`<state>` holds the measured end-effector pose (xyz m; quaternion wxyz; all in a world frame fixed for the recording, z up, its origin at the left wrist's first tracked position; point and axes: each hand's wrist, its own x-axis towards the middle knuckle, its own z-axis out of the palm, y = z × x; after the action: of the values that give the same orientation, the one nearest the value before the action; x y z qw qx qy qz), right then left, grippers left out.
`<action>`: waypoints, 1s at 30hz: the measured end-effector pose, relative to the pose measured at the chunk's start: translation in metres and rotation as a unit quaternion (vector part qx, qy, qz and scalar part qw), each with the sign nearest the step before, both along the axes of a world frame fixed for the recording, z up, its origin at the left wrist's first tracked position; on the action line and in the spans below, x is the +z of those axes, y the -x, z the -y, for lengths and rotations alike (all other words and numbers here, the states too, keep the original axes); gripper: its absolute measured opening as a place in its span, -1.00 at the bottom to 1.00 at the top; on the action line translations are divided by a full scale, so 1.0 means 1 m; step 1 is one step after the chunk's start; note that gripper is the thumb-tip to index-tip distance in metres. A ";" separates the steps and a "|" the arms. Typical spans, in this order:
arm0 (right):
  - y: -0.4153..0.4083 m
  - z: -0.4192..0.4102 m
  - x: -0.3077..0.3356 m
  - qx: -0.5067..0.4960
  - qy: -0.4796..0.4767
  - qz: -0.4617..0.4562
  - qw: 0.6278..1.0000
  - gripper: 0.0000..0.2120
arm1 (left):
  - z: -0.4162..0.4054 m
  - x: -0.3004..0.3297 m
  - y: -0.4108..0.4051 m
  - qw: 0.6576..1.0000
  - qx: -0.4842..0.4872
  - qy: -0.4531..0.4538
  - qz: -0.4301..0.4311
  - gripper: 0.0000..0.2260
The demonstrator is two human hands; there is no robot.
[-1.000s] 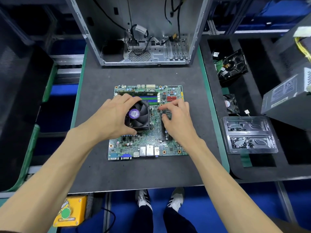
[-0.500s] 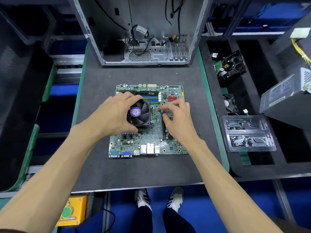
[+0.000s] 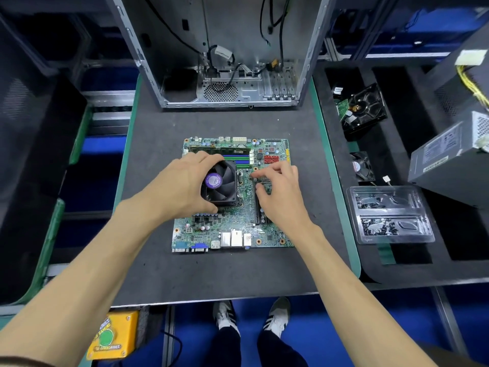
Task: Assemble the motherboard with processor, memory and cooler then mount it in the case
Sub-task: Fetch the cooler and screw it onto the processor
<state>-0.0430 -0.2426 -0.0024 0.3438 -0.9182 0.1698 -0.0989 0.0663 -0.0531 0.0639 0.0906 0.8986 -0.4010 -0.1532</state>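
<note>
The green motherboard (image 3: 267, 229) lies flat on the dark mat. A black cooler fan (image 3: 225, 184) with a purple hub label sits on it left of centre. My left hand (image 3: 180, 189) grips the cooler from its left side, fingers curled over the top edge and thumb below. My right hand (image 3: 280, 194) is over the board just right of the cooler, fingertips pinching something small near the black slots; what it holds is hidden. A memory stick (image 3: 219, 149) sits in the far slots. The open metal case (image 3: 227, 99) stands behind the board.
A clear plastic tray of screws (image 3: 391, 215) lies right of the mat. Beyond it are a grey power supply (image 3: 449, 160), a hard drive (image 3: 362, 109) and a small fan (image 3: 362, 165). A yellow button box (image 3: 113, 335) hangs below the table's front edge.
The view has shifted slightly. My right hand's fingers have moved a little at the same spot right of the cooler. My left hand keeps its grip on the cooler.
</note>
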 end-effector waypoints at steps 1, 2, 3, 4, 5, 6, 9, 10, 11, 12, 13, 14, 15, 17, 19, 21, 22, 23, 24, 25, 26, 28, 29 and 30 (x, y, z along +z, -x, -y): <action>0.001 0.000 0.001 0.003 0.002 -0.002 1.000 -0.78 | -0.002 -0.002 0.003 1.000 0.005 0.011 0.004 -0.07; 0.002 -0.001 0.001 0.004 0.006 -0.004 1.000 -0.78 | -0.003 -0.003 0.005 1.000 0.009 0.018 0.010 -0.07; 0.003 -0.001 0.001 0.004 0.012 -0.008 1.000 -0.78 | -0.003 -0.004 0.006 1.000 0.011 0.020 0.015 -0.07; 0.005 -0.002 0.002 0.003 0.021 -0.011 1.000 -0.78 | -0.003 -0.004 0.006 1.000 0.011 0.018 0.020 -0.07; 0.006 -0.003 0.002 0.000 0.031 -0.013 0.999 -0.77 | -0.002 -0.003 0.005 1.000 0.010 0.014 0.024 -0.07; 0.008 -0.005 0.001 -0.002 0.039 -0.014 0.999 -0.74 | -0.001 -0.003 0.005 1.000 0.009 0.009 0.027 -0.06; 0.012 -0.012 0.002 -0.001 0.053 -0.011 0.999 -0.69 | -0.002 -0.003 0.006 0.999 0.016 0.004 0.038 -0.04; 0.012 -0.013 0.002 -0.001 0.053 -0.010 0.999 -0.69 | -0.002 -0.004 0.008 0.999 0.019 0.006 0.041 -0.04; 0.012 -0.013 0.003 -0.001 0.051 -0.012 0.999 -0.69 | -0.003 -0.005 0.009 0.999 0.021 0.008 0.044 -0.04; 0.011 -0.014 0.004 -0.001 0.051 -0.015 0.999 -0.69 | -0.003 -0.006 0.009 0.999 0.023 0.010 0.046 -0.04; 0.009 -0.014 0.005 0.000 0.054 -0.020 0.998 -0.69 | -0.003 -0.006 0.010 0.999 0.025 0.012 0.046 -0.04; 0.008 -0.014 0.007 0.002 0.057 -0.027 0.998 -0.69 | -0.003 -0.007 0.010 0.999 0.028 0.014 0.043 -0.04; 0.006 -0.013 0.008 0.005 0.062 -0.033 0.998 -0.70 | -0.003 -0.008 0.010 0.999 0.029 0.015 0.040 -0.04; 0.005 -0.011 0.010 0.012 0.073 -0.047 0.996 -0.70 | -0.004 -0.009 0.008 0.999 0.026 0.015 0.035 -0.03; 0.005 -0.009 0.013 0.014 0.081 -0.058 0.995 -0.71 | -0.005 -0.012 0.008 0.999 0.021 0.016 0.030 -0.03; 0.005 -0.007 0.017 0.010 0.074 -0.054 0.996 -0.72 | -0.008 -0.014 0.008 0.999 0.013 0.026 0.028 0.01; 0.004 -0.006 0.020 0.008 0.066 -0.046 0.997 -0.72 | -0.009 -0.015 0.009 0.999 0.010 0.031 0.024 0.04; 0.004 -0.005 0.023 0.008 0.056 -0.038 0.998 -0.72 | -0.010 -0.014 0.010 0.999 0.009 0.039 0.018 0.07; 0.003 -0.004 0.026 0.009 0.047 -0.030 0.998 -0.71 | -0.012 -0.013 0.011 0.999 0.011 0.049 0.010 0.09; 0.002 -0.004 0.031 0.012 0.039 -0.024 0.999 -0.70 | -0.014 -0.010 0.013 0.998 0.015 0.061 0.005 0.09; 0.001 -0.004 0.036 0.016 0.031 -0.017 0.999 -0.69 | -0.016 -0.007 0.015 0.997 0.021 0.075 0.001 0.08; -0.002 -0.003 0.046 0.027 0.022 0.000 0.999 -0.68 | -0.018 0.002 0.017 0.993 0.048 0.106 -0.020 0.00; -0.003 -0.003 0.052 0.034 0.020 0.010 0.999 -0.68 | -0.021 0.007 0.018 0.989 0.070 0.125 -0.041 -0.07; -0.005 -0.002 0.058 0.044 0.018 0.020 0.999 -0.67 | -0.024 0.013 0.020 0.982 0.096 0.147 -0.064 -0.15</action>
<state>-0.0381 -0.2403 0.0557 0.3345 -0.9287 0.1202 -0.1054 0.0466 -0.0290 0.0771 0.2619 0.8981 -0.3243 -0.1405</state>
